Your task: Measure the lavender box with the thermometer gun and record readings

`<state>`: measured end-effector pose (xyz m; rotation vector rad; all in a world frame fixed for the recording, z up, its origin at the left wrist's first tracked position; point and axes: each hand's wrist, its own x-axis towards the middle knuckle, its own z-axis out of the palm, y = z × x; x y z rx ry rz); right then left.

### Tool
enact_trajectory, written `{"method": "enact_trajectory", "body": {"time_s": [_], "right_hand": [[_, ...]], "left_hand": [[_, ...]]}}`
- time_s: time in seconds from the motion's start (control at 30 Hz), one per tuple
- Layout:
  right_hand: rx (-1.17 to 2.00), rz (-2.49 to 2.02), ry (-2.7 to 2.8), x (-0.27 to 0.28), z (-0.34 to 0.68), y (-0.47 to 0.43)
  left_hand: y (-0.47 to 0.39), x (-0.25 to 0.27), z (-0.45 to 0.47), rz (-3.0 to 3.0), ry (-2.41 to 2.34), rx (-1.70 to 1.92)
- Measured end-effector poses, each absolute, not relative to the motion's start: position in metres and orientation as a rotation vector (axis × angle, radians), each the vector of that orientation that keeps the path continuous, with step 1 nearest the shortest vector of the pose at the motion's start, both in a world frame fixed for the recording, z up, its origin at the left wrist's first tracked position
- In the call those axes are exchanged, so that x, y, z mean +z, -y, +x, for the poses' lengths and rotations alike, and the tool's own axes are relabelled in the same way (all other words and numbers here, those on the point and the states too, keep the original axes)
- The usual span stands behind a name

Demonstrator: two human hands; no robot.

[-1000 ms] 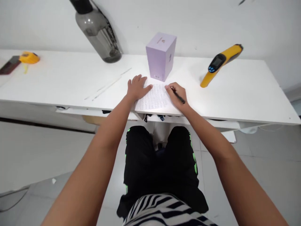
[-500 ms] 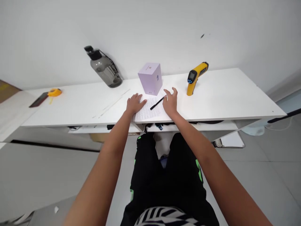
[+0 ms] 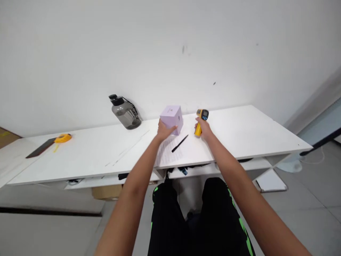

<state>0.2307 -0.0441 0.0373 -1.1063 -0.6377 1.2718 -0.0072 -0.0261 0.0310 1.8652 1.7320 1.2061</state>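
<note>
- Head cam: I'm seeing L hand [image 3: 165, 132] gripping lilac box [image 3: 171, 112], spread to its width, prob. steadying it; box standing 11 o'clock from pen [image 3: 180, 143].
- R hand [image 3: 204, 127] is snugly holding yellow temp gun [image 3: 202, 113] by handle [image 3: 198, 131], prob. its easiest hold, 1 o'clock from pen.

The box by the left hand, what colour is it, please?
The box is light purple, best seen in the head view.
</note>
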Motion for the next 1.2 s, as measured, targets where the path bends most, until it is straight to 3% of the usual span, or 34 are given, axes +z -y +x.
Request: {"method": "enact_trajectory", "body": {"time_s": [0.1, 0.27, 1.2], "right_hand": [[1.646, -0.755, 0.368, 0.035, 0.204, 0.046], [1.852, -0.492, 0.337, 0.034, 0.192, 0.056], [2.148, -0.379, 0.265, 0.04, 0.19, 0.059]], "left_hand": [[0.021, 0.011, 0.021, 1.56, -1.615, 1.59], [0.022, -0.006, 0.033, 1.513, -1.585, 1.755], [0.047, 0.016, 0.024, 1.56, -1.955, 1.488]]}}
